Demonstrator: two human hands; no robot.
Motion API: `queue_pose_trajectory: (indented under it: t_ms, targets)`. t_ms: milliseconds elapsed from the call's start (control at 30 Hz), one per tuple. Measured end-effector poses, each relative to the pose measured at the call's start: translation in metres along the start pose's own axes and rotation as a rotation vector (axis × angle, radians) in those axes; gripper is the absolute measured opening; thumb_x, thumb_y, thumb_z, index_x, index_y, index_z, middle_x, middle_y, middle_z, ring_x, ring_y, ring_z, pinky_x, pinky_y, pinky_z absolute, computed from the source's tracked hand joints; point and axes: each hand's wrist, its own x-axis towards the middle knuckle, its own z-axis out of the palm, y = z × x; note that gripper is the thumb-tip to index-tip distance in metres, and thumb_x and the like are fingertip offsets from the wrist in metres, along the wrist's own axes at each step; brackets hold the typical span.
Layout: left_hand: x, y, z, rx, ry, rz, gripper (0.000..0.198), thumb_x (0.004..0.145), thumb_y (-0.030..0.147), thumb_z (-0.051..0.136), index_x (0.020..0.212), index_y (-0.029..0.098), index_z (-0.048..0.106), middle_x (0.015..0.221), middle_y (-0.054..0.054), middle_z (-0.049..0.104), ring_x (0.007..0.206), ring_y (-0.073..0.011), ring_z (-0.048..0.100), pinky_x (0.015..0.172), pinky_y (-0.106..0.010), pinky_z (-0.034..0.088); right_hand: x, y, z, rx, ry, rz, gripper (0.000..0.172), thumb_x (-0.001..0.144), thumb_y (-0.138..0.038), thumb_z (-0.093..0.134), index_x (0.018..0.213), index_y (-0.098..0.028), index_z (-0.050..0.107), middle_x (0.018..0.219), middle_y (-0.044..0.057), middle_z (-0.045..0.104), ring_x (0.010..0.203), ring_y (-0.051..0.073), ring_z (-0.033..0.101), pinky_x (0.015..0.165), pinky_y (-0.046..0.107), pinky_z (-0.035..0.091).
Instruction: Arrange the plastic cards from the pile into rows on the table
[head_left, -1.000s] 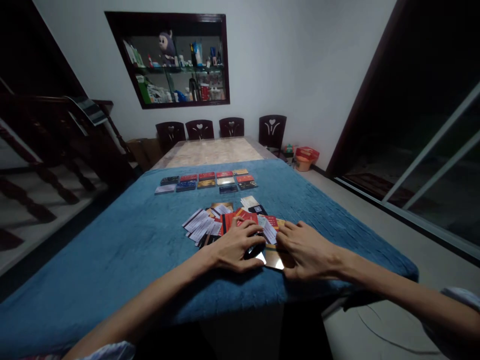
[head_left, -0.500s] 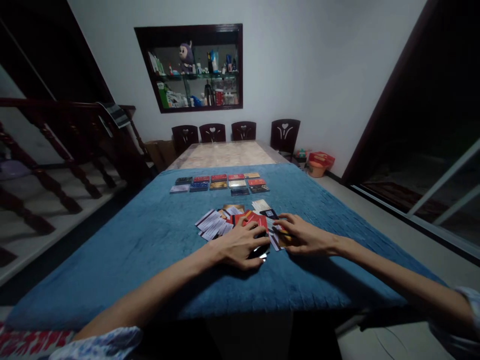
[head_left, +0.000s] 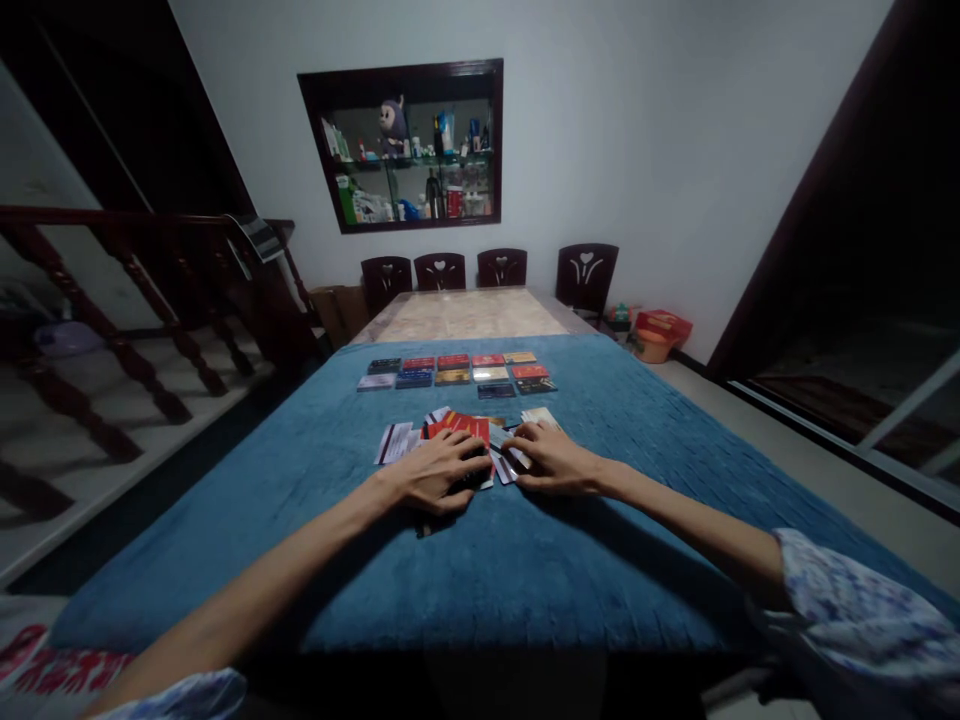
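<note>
A loose, overlapping heap of plastic cards lies on a blue cloth (head_left: 247,500). My left hand (head_left: 441,468) rests palm down on its near left part, fingers spread over several red cards (head_left: 459,424). Beyond that wrist, white cards with a dark stripe (head_left: 395,443) fan out to the left. A dark card (head_left: 433,526) pokes out from beneath the left palm. On the heap's right side my right hand (head_left: 553,460) lies with bent fingers apart, touching pale cards (head_left: 504,468). What is under both palms is hidden.
Farther back, small card stacks stand in rows, among them a gold stack (head_left: 453,377) and a dark blue stack (head_left: 414,379). The bare tabletop (head_left: 465,315) continues behind the cloth, with chairs (head_left: 587,275) at its far end. A wooden railing (head_left: 150,390) runs along the left.
Both hands have shifted left across the heap, dragging cards along. The red cards lie farther left and a dark card now shows under the left palm. The view has turned slightly left.
</note>
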Motion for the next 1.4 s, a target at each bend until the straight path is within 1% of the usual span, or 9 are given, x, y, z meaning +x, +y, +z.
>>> queue_pose_trajectory:
  t_ms: [200,367,667,833,967,1067,1133,1267,1400]
  targets:
    - [-0.035,-0.028,0.0,-0.019,0.037,-0.058,0.044,0.089,0.031,0.051,0.132,0.022,0.055,0.132,-0.014,0.056,0.116,-0.0294,0.055,0.102,-0.046,0.043,0.038,-0.009,0.013,0.008,0.075,-0.097,0.038,0.092,-0.034,0.054,0.127,-0.02,0.062,0.112,0.016,0.057,0.1,0.026,0.052,0.09,0.044,0.046]
    - [-0.054,-0.044,0.003,-0.037,0.07,-0.203,0.042,0.091,0.032,0.049,0.131,0.022,0.056,0.131,-0.013,0.057,0.116,-0.0283,0.055,0.1,-0.046,0.044,0.065,-0.013,0.013,0.012,0.037,-0.105,0.039,0.092,-0.028,0.055,0.129,-0.023,0.061,0.12,0.015,0.057,0.104,0.026,0.049,0.092,0.045,0.045]
    - [-0.068,-0.059,0.013,0.005,0.096,-0.425,0.037,0.096,0.03,0.042,0.128,0.021,0.056,0.128,-0.012,0.061,0.117,-0.0267,0.054,0.096,-0.044,0.042,0.099,-0.011,0.015,0.113,-0.009,-0.154,0.045,0.084,-0.007,0.052,0.126,-0.021,0.061,0.128,0.014,0.054,0.115,0.027,0.049,0.097,0.047,0.045]
    - [-0.07,-0.065,0.015,0.032,0.097,-0.439,0.034,0.099,0.029,0.038,0.124,0.019,0.058,0.127,-0.011,0.062,0.118,-0.0255,0.053,0.096,-0.044,0.042,0.106,-0.008,0.017,0.228,0.008,-0.209,0.037,0.087,-0.009,0.05,0.12,-0.02,0.063,0.129,0.013,0.054,0.119,0.023,0.05,0.102,0.042,0.043]
    - [-0.059,-0.061,0.015,0.112,0.147,-0.458,0.031,0.099,0.027,0.038,0.115,0.019,0.063,0.121,-0.012,0.064,0.108,-0.0247,0.056,0.09,-0.041,0.044,0.097,0.001,0.002,0.098,0.043,-0.132,0.031,0.093,-0.032,0.053,0.12,-0.023,0.065,0.131,0.014,0.054,0.119,0.03,0.048,0.098,0.052,0.044]
    - [-0.039,-0.043,0.014,0.146,0.177,-0.47,0.03,0.098,0.027,0.039,0.112,0.018,0.064,0.117,-0.013,0.064,0.109,-0.0267,0.056,0.092,-0.044,0.043,0.077,0.015,-0.014,-0.022,-0.041,-0.017,0.069,0.078,-0.06,0.067,0.137,-0.026,0.054,0.139,0.018,0.046,0.126,0.041,0.039,0.092,0.061,0.045]
    - [-0.021,-0.025,0.013,0.135,0.164,-0.415,0.029,0.096,0.031,0.046,0.117,0.019,0.062,0.123,-0.012,0.061,0.114,-0.028,0.053,0.099,-0.048,0.039,0.06,0.026,-0.021,-0.024,-0.122,0.086,0.093,0.067,-0.07,0.071,0.145,-0.027,0.046,0.143,0.02,0.041,0.128,0.044,0.037,0.091,0.061,0.047]
    - [0.011,0.003,0.013,0.073,0.055,-0.337,0.041,0.089,0.042,0.057,0.123,0.019,0.057,0.124,-0.014,0.06,0.115,-0.0313,0.052,0.097,-0.051,0.04,0.033,0.041,-0.021,0.002,-0.256,0.174,0.113,0.052,-0.069,0.081,0.149,-0.029,0.039,0.142,0.019,0.04,0.128,0.045,0.037,0.093,0.059,0.047]
    - [0.029,0.002,0.014,0.064,0.003,-0.406,0.04,0.091,0.041,0.056,0.12,0.014,0.057,0.124,-0.016,0.059,0.115,-0.0314,0.053,0.097,-0.052,0.04,0.028,0.046,-0.016,0.014,-0.273,0.17,0.108,0.052,-0.063,0.083,0.146,-0.027,0.044,0.133,0.017,0.048,0.121,0.041,0.045,0.091,0.055,0.049]
